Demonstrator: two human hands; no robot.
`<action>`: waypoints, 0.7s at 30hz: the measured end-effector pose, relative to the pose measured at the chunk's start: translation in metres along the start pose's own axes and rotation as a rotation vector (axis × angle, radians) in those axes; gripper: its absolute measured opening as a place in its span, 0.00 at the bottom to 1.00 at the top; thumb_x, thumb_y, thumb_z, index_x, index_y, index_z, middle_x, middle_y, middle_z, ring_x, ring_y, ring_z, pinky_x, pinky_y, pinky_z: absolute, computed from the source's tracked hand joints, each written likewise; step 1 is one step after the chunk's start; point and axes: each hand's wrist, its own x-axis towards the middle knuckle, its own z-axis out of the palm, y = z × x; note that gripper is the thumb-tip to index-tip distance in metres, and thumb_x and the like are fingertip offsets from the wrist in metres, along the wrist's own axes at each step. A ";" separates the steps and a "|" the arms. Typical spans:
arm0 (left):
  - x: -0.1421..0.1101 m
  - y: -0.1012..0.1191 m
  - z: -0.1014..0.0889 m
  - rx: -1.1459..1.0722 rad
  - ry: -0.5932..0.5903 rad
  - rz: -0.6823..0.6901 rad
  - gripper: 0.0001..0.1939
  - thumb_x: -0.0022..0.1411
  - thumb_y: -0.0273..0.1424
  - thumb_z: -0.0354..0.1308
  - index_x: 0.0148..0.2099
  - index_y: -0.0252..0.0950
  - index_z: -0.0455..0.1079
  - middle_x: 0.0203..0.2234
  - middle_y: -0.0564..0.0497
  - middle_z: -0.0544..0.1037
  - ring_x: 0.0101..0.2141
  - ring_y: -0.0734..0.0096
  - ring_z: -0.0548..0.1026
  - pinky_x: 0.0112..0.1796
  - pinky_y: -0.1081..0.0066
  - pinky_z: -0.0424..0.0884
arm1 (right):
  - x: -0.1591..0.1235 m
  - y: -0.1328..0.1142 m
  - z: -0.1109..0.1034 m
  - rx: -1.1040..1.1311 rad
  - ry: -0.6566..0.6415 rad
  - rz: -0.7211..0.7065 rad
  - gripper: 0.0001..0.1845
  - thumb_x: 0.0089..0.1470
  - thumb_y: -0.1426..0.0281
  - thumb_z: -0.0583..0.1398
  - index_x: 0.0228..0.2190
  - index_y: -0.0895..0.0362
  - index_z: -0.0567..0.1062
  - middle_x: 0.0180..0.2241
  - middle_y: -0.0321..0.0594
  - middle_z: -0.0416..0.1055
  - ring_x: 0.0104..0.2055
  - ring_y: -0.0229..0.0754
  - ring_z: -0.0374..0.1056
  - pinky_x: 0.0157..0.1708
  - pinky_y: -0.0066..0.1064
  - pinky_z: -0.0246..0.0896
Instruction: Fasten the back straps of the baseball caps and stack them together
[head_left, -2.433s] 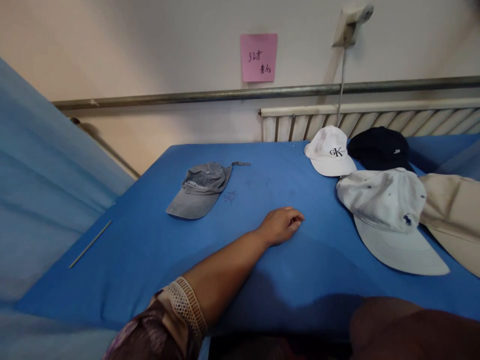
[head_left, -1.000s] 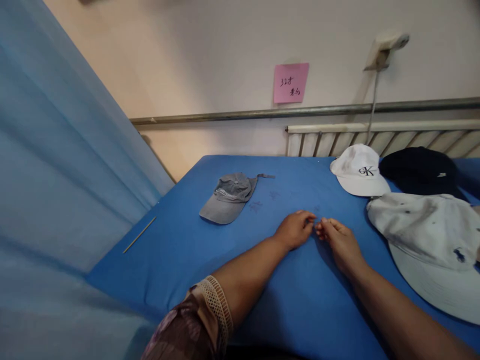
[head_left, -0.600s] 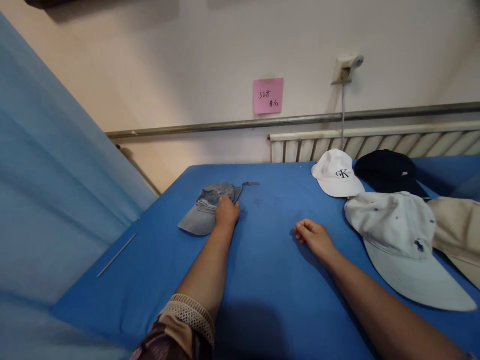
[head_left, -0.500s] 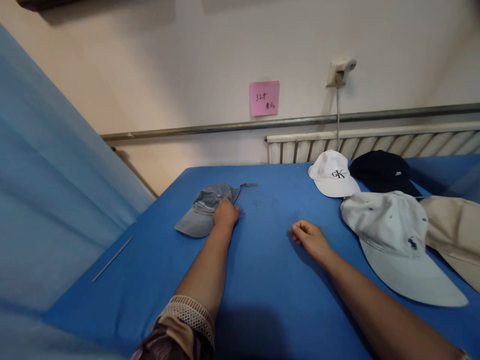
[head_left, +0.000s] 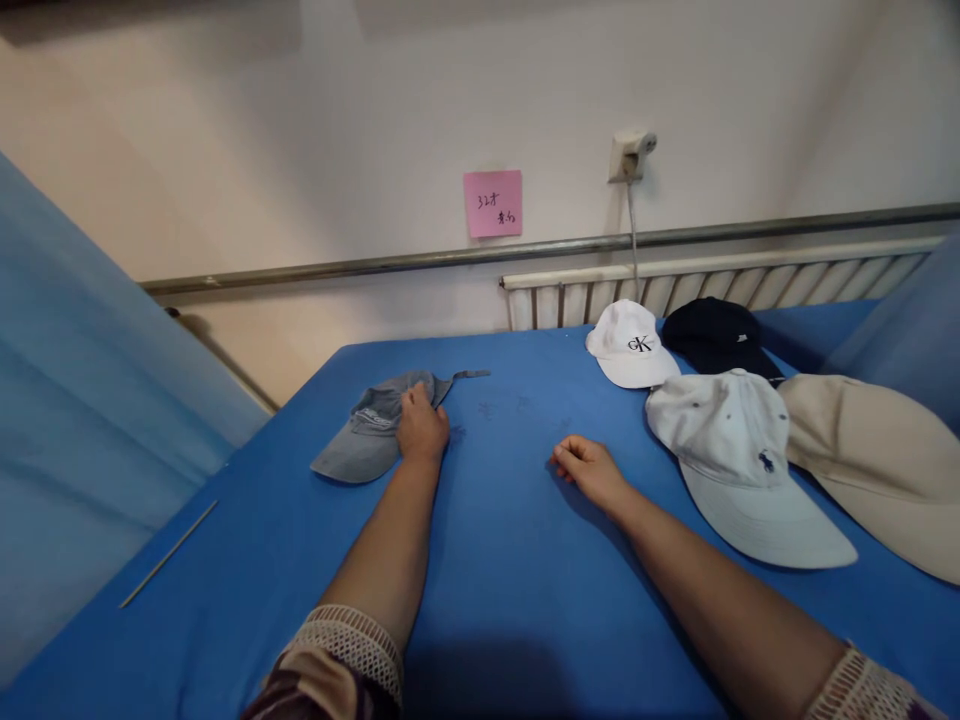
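A grey baseball cap (head_left: 367, 425) lies on the blue-covered bed (head_left: 487, 570), its brim toward the left and its loose back strap pointing right. My left hand (head_left: 422, 425) has its fingers curled over the right side of the crown; their tips are partly hidden against the cloth. To the right, my right hand (head_left: 589, 468) hovers low over the blue cover with its fingers curled in and the thumb against them, and no object shows in it. Nearest to that hand is a pale grey-white cap (head_left: 739, 450) with a dark horse-rider emblem.
Further right are a white cap with black letters (head_left: 630, 345), a black cap (head_left: 716, 335) and a beige cap (head_left: 885, 450). A thin stick (head_left: 169, 553) lies near the left edge. Blue curtain (head_left: 90, 400), metal rail (head_left: 390, 263) and radiator (head_left: 577, 300) border the bed.
The view has turned a little to the right, so everything appears further left and more of the beige cap shows. Both hands keep nearly the same places over the bed.
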 end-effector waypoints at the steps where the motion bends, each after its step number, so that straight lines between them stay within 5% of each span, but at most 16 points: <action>1: 0.002 -0.001 0.001 0.010 -0.025 -0.034 0.29 0.62 0.35 0.53 0.63 0.33 0.54 0.56 0.32 0.66 0.49 0.48 0.73 0.45 0.56 0.70 | 0.001 0.000 0.000 0.002 -0.001 0.000 0.12 0.49 0.61 0.57 0.22 0.55 0.70 0.22 0.36 0.72 0.24 0.37 0.66 0.24 0.27 0.58; 7: 0.020 -0.008 0.012 0.044 -0.128 -0.100 0.15 0.62 0.32 0.51 0.46 0.28 0.70 0.45 0.27 0.73 0.43 0.40 0.75 0.40 0.49 0.71 | 0.006 0.003 -0.001 -0.001 -0.027 -0.001 0.12 0.50 0.61 0.56 0.22 0.55 0.70 0.24 0.38 0.73 0.25 0.37 0.66 0.24 0.27 0.58; 12: 0.024 -0.012 0.009 0.027 -0.128 -0.043 0.11 0.60 0.27 0.50 0.38 0.27 0.72 0.42 0.31 0.74 0.42 0.42 0.74 0.41 0.49 0.70 | 0.009 0.009 0.001 -0.062 -0.023 -0.032 0.11 0.51 0.62 0.56 0.23 0.55 0.70 0.24 0.37 0.72 0.25 0.37 0.67 0.25 0.27 0.59; 16: 0.018 -0.007 0.003 -0.056 -0.143 0.135 0.12 0.60 0.25 0.47 0.37 0.29 0.72 0.42 0.37 0.72 0.44 0.51 0.72 0.46 0.51 0.68 | 0.010 0.009 0.002 -0.004 0.067 -0.030 0.11 0.49 0.60 0.57 0.24 0.55 0.70 0.21 0.36 0.70 0.23 0.38 0.67 0.23 0.27 0.58; 21: -0.012 0.023 0.001 -0.239 -0.318 0.493 0.12 0.53 0.21 0.47 0.26 0.35 0.70 0.34 0.47 0.73 0.40 0.67 0.72 0.47 0.67 0.69 | 0.016 -0.002 -0.011 0.133 0.323 -0.051 0.13 0.45 0.58 0.59 0.28 0.55 0.71 0.23 0.36 0.70 0.25 0.39 0.68 0.23 0.28 0.59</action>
